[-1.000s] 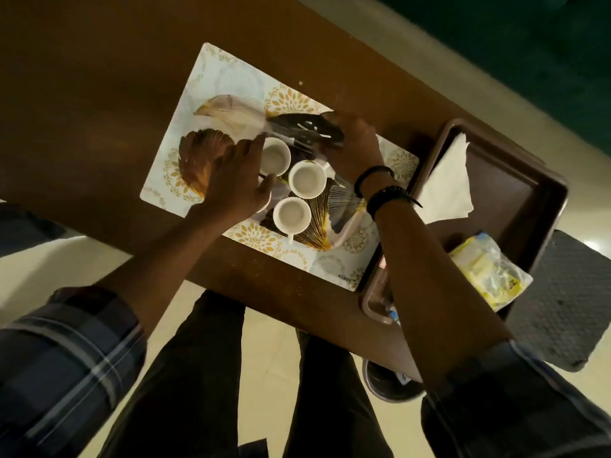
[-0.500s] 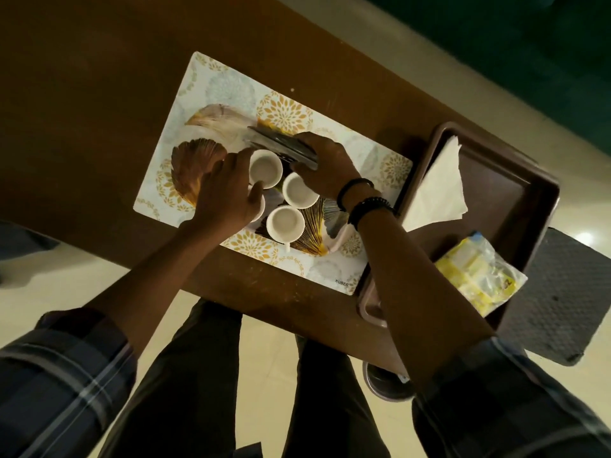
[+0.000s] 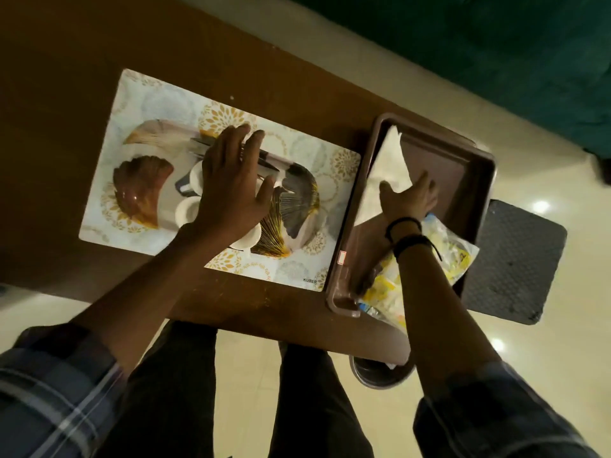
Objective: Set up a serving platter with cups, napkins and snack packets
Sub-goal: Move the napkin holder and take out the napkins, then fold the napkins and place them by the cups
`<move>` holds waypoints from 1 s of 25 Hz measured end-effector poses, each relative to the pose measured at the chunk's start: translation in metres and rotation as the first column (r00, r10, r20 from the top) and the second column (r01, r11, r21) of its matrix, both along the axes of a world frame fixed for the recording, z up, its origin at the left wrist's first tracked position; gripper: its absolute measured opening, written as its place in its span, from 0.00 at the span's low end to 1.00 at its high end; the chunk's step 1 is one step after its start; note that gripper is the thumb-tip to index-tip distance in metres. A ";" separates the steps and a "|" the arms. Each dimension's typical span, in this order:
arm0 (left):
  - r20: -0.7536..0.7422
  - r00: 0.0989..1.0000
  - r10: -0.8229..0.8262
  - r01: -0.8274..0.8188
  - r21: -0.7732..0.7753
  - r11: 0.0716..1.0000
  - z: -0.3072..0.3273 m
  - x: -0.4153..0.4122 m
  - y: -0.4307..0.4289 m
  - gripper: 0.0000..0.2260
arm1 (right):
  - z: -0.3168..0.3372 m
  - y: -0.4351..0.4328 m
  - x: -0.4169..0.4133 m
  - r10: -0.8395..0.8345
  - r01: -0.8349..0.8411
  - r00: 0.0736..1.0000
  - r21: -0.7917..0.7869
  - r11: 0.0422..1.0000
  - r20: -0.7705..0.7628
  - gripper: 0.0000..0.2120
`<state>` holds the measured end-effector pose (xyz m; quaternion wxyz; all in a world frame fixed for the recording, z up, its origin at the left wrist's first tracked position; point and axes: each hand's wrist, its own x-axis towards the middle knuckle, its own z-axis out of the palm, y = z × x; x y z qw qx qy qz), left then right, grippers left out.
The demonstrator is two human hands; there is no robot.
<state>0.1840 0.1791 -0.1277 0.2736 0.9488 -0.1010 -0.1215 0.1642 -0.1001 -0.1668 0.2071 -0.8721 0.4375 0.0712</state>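
Observation:
A patterned serving platter [image 3: 142, 190] with fan-shaped sections lies on a floral placemat [image 3: 158, 100]. Three small white cups [image 3: 186, 209] stand in its middle, partly hidden by my left hand [image 3: 231, 183], which rests flat over them with fingers spread on a dark flat packet [image 3: 198, 147]. My right hand [image 3: 410, 200] is inside the brown tray [image 3: 363, 193] to the right, thumb and fingers closed on the lower edge of a white napkin [image 3: 390, 160]. Yellow snack packets [image 3: 446, 242] lie at the tray's near end, under my right wrist.
The brown table [image 3: 66, 61] has its near edge by my legs. A dark textured mat [image 3: 515, 259] sits right of the tray. A steel bin [image 3: 380, 375] stands on the floor beneath the table edge. Dark green fabric [image 3: 496, 61] fills the top right.
My right hand left the dark packet on the platter and moved right into the tray onto the napkin. My left hand slid right, over the cups and the packet.

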 end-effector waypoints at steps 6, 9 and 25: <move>-0.005 0.999 -0.050 0.049 -0.036 0.998 -0.001 -0.017 -0.020 0.25 | -0.031 -0.031 -0.008 0.054 -0.034 0.985 0.125 0.992 -0.161 0.51; 0.007 0.995 -0.104 0.104 -0.047 0.993 -0.003 -0.028 -0.027 0.25 | -0.037 -0.035 -0.002 -0.159 0.178 0.983 0.253 0.951 -0.096 0.44; -0.811 0.570 -0.133 -0.612 -0.527 0.590 0.186 -0.047 -0.016 0.25 | 0.238 0.084 -0.088 -0.543 -0.143 0.796 0.954 0.264 0.270 0.21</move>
